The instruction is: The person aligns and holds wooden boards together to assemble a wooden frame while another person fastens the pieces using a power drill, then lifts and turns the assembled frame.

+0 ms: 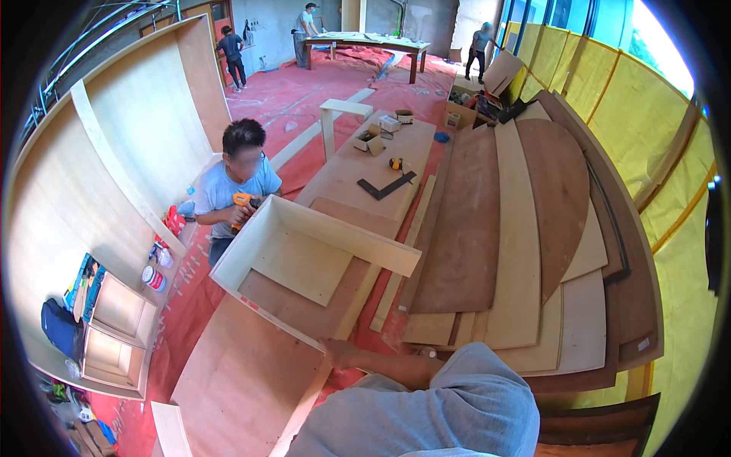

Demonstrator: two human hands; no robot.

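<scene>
From the right, my bare right arm reaches across the lower middle, and my right hand [336,353] grips the near corner of an open pale wooden box [346,234]. Its fingertips are partly hidden at the edge. My left hand is out of view. The box rests on a long reddish-brown plywood surface [240,373], and a light panel [301,266] shows inside its walls. At the box's far left side, a co-worker [236,179] in a light blue shirt holds an orange drill [244,202] against or close to its corner.
Stacked boards [464,221] lie at right. A black square [386,185], a yellow drill [396,164] and small boxes [369,141] rest on the far plywood. A large cabinet [145,114] stands left. Other people are near the back table [365,39].
</scene>
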